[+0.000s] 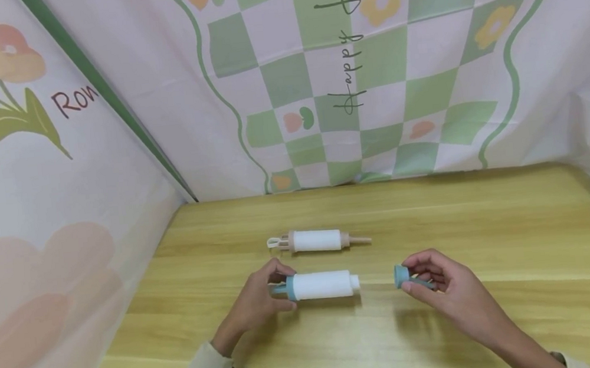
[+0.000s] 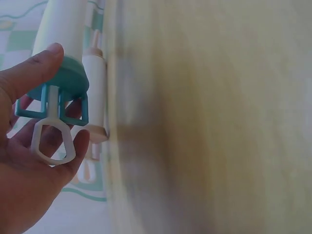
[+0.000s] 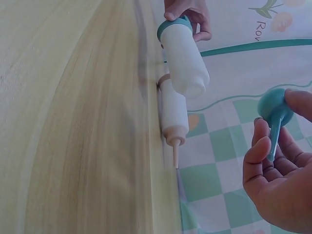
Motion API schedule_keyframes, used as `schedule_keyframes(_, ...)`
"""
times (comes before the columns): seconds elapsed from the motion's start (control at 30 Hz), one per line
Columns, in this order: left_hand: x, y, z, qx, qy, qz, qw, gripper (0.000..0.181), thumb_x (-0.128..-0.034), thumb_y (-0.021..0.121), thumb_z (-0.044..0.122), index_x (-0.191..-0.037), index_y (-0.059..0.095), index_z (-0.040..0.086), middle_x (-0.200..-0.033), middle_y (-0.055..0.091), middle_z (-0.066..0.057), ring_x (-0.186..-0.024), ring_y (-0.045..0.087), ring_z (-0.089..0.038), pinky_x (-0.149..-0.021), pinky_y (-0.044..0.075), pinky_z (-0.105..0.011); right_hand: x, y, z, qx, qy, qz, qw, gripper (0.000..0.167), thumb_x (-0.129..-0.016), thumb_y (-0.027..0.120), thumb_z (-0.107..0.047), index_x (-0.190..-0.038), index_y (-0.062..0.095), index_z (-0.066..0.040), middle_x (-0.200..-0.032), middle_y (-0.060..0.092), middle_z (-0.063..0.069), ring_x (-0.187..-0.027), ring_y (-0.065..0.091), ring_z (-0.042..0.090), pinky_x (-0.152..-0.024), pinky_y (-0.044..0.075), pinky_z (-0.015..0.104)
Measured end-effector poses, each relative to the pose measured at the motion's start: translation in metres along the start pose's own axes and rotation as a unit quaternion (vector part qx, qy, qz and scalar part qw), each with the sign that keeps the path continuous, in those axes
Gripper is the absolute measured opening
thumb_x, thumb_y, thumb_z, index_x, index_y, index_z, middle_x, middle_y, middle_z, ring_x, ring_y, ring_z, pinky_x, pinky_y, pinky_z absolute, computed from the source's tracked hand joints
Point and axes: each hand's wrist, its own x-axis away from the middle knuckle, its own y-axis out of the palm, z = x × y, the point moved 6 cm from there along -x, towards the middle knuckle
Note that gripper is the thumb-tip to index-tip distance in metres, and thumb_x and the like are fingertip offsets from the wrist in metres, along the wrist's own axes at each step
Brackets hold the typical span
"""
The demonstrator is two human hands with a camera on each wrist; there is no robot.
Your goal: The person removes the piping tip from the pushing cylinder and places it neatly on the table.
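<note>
A white cylinder (image 1: 322, 285) with a teal collar (image 1: 291, 288) lies level in the head view. My left hand (image 1: 263, 296) grips it at the collar end, thumb and fingers on either side. In the left wrist view, a white ring handle (image 2: 53, 141) and teal loops stick out behind the collar (image 2: 70, 80). Its bare white tip (image 3: 195, 89) faces my right hand. My right hand (image 1: 451, 290) pinches a teal cap with a thin spout (image 1: 401, 275), apart from the cylinder; the spout (image 3: 275, 139) points back toward the palm.
Behind the white cylinder, a similar white one (image 1: 316, 240) with beige ends and a thin beige spout lies on the wooden table (image 1: 517, 216). A patterned cloth (image 1: 285, 78) hangs along the table's back edge, and another white cloth (image 1: 35, 203) is at the left.
</note>
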Motion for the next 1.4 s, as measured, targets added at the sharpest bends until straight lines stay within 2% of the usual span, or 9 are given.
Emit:
schedule_keyframes(0.27, -0.001, 0.005, -0.008, -0.021, -0.016, -0.004, 0.9996, 0.054, -0.0724, 0.085, -0.006, -0.114, 0.056, 0.015, -0.122, 0.064, -0.002, -0.116, 0.061, -0.027, -0.098, 0.050, -0.043, 0.000, 0.002, 0.003, -0.012, 0.003, -0.009, 0.9999, 0.026, -0.095, 0.071, -0.010, -0.116, 0.059, 0.000, -0.101, 0.066, 0.009, -0.087, 0.064, 0.017, -0.071, 0.056, 0.027)
schedule_keyframes(0.47, -0.003, 0.008, -0.009, -0.046, -0.020, -0.003, 0.9987, 0.053, -0.0727, 0.084, -0.007, -0.113, 0.056, 0.013, -0.122, 0.065, -0.008, -0.117, 0.061, -0.030, -0.097, 0.050, -0.043, 0.000, 0.002, 0.004, -0.005, 0.004, -0.007, 1.0000, 0.026, -0.094, 0.071, -0.011, -0.115, 0.060, 0.000, -0.101, 0.067, 0.008, -0.088, 0.064, 0.017, -0.072, 0.056, 0.026)
schedule_keyframes(0.77, -0.004, 0.010, -0.008, -0.054, -0.031, -0.005, 0.9980, 0.054, -0.0739, 0.084, -0.008, -0.115, 0.055, 0.012, -0.125, 0.063, -0.009, -0.123, 0.057, -0.032, -0.101, 0.047, -0.044, 0.000, 0.002, 0.004, -0.006, 0.007, -0.010, 0.9999, 0.027, -0.094, 0.071, -0.011, -0.116, 0.060, 0.000, -0.101, 0.066, 0.009, -0.088, 0.064, 0.017, -0.073, 0.056, 0.026)
schedule_keyframes(1.0, -0.001, 0.011, -0.006, -0.062, -0.027, -0.006, 0.9977, 0.056, -0.0739, 0.084, -0.007, -0.115, 0.054, 0.015, -0.132, 0.060, -0.012, -0.124, 0.055, -0.038, -0.101, 0.045, -0.052, 0.000, 0.002, 0.005, -0.003, 0.004, -0.010, 0.9999, 0.027, -0.094, 0.071, -0.011, -0.116, 0.060, 0.000, -0.101, 0.066, 0.009, -0.087, 0.064, 0.016, -0.073, 0.056, 0.026)
schedule_keyframes(1.23, 0.000, 0.009, -0.005, -0.067, -0.022, -0.001, 0.9975, 0.057, -0.0745, 0.084, -0.005, -0.117, 0.054, 0.017, -0.131, 0.059, -0.010, -0.123, 0.056, -0.033, -0.099, 0.047, -0.050, 0.000, 0.002, 0.004, -0.002, -0.006, -0.007, 1.0000, 0.026, -0.093, 0.072, -0.010, -0.115, 0.061, -0.001, -0.101, 0.066, 0.008, -0.086, 0.064, 0.016, -0.073, 0.055, 0.026)
schedule_keyframes(1.4, 0.000, 0.004, -0.003, -0.080, -0.023, 0.007, 0.9965, 0.057, -0.0744, 0.087, 0.003, -0.119, 0.055, 0.015, -0.133, 0.059, -0.010, -0.125, 0.053, -0.031, -0.103, 0.043, -0.052, 0.001, 0.001, 0.004, 0.000, -0.003, -0.006, 1.0000, 0.026, -0.093, 0.072, -0.010, -0.115, 0.061, -0.001, -0.101, 0.066, 0.009, -0.086, 0.064, 0.015, -0.073, 0.055, 0.025)
